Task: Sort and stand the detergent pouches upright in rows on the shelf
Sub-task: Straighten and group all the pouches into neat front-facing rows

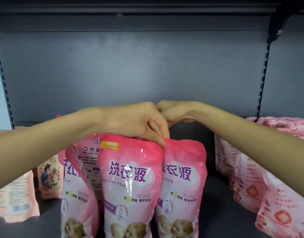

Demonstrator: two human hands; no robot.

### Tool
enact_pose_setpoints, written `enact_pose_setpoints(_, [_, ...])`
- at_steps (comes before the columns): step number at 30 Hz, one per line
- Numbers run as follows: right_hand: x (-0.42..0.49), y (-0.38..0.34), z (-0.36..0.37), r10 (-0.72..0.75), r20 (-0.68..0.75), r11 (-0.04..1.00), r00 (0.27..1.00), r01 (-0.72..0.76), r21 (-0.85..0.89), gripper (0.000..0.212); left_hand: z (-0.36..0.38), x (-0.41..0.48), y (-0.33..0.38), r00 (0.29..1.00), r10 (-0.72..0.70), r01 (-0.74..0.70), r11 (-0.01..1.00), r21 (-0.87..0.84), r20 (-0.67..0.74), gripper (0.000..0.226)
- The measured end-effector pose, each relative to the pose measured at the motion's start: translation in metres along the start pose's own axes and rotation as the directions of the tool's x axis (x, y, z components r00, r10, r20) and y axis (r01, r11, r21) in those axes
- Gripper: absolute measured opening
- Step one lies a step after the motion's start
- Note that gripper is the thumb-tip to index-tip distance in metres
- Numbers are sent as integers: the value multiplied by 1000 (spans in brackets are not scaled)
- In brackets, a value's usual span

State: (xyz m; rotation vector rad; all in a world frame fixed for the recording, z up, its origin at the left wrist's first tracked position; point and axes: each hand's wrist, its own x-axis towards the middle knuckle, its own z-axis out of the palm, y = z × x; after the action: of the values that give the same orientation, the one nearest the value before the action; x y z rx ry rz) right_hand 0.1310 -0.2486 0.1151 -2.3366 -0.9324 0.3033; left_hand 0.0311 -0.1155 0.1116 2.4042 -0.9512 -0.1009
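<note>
- Head view, item in hand: middle pouch [130, 177], bright pink, stood upright at the near centre of the shelf [216, 194], printed face to the near side.
- Neighbours: right-hand pouch [184, 177] upright, touching it and tucked partly behind its right edge; left-hand pouch [75, 170] leaned, with a back label showing just behind it.
- Left hand [139, 121]: curled over the middle pouch's top seam, thumb pressed on the near face at the right corner.
- Right hand [171, 111]: fingers curled, knuckles against the left hand, just far of the pouch tops; whether it gripped anything could not be told.
- Other stock: pale pink pouches [250, 177] in a row at right; floral pouch [50, 177] at left, well apart.
- Handling, as judged: soft liquid-filled packs would likely slump if let go too soon; best to settle the base flat, square the face with its neighbours, close the row up, then ease off.
- Risk, as judged: the leaning left-hand pouch might push the row over; it wanted straightening.
</note>
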Motion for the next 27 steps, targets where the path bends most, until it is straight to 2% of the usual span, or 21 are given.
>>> enact_pose_setpoints(4, [-13,-9,10,-36,-2,999,999,36,6,8,-8,-11,-7,999,-38,38,999,9,-14,10])
enact_pose_setpoints(7, [-13,-6,13,-28,-9,1000,1000,28,2,23,-13,-18,-13,996,-74,75,997,23,-43,11])
enact_pose_setpoints(11, [-17,-7,15,-42,10,998,999,42,37,12,-18,-26,-22,990,-121,122,992,20,-75,9])
enact_pose_setpoints(13, [-18,-9,15,-31,-21,999,999,32,29,8,-19,-28,-26,987,-132,135,991,24,-93,8])
enact_pose_setpoints(16, [-16,-8,15,-10,-81,1000,997,11,13,17,-20,-31,-30,981,-152,157,987,35,-118,7])
enact_pose_setpoints(23, [-7,-2,16,39,-130,999,991,-37,23,11,-19,-33,-35,974,-152,165,984,66,-166,5])
enact_pose_setpoints(27, [-4,3,16,60,-198,998,978,-63,-12,24,-18,-30,-37,972,-149,164,984,73,-182,6])
